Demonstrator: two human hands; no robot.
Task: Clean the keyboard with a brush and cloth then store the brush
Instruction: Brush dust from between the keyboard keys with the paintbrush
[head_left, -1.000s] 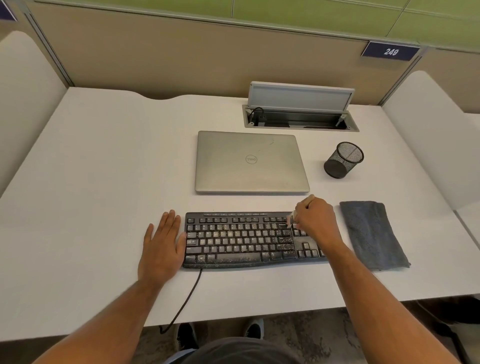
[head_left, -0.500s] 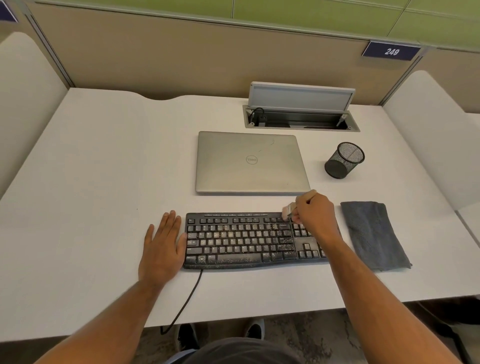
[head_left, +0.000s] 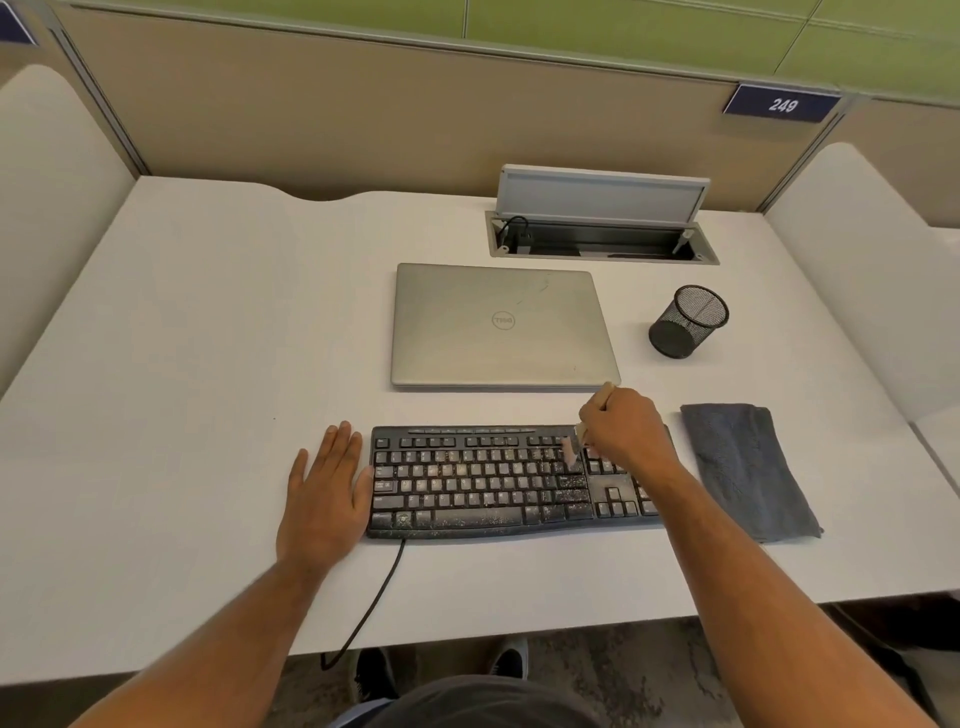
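A black keyboard (head_left: 483, 483), speckled with pale dust, lies near the desk's front edge. My right hand (head_left: 626, 428) grips a small brush (head_left: 571, 451); its pale bristles touch the keys right of the main block, and the handle end pokes out above my fist. My left hand (head_left: 324, 493) lies flat on the desk, fingers straight, against the keyboard's left end. A folded grey cloth (head_left: 745, 467) lies to the right of the keyboard. A black mesh cup (head_left: 687, 322) stands behind it.
A closed silver laptop (head_left: 501, 325) lies just behind the keyboard. Farther back, a cable hatch (head_left: 602, 236) in the white desk (head_left: 182, 389) stands with its lid up. The keyboard's cord (head_left: 371, 603) runs off the front edge. Partition panels enclose the desk.
My right hand has swept the brush from the keyboard's top edge down onto the keys. The left hand has stayed put.
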